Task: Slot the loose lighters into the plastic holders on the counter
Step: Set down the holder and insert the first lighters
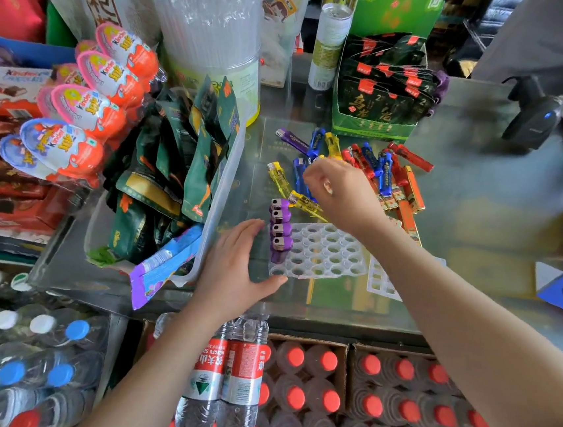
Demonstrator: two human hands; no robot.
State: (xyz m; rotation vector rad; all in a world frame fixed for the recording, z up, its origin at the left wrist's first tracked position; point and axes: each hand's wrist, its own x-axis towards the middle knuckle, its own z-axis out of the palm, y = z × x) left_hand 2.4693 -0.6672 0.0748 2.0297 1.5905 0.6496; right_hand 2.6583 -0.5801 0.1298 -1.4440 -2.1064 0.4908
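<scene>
Clear snack bin [223,198] beside holder [318,254], scanner [532,117] perhaps

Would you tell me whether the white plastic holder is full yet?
Mostly empty: the white plastic holder has purple lighters in its left column only.

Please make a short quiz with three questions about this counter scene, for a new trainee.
1. True or false: the white plastic holder tray already holds purple lighters along its left edge.
2. Which hand rests beside the tray? A) left hand B) right hand
3. Fill in: the right hand holds a transparent ______ lighter.

Key: 1 true; 2 A; 3 yellow.
</scene>
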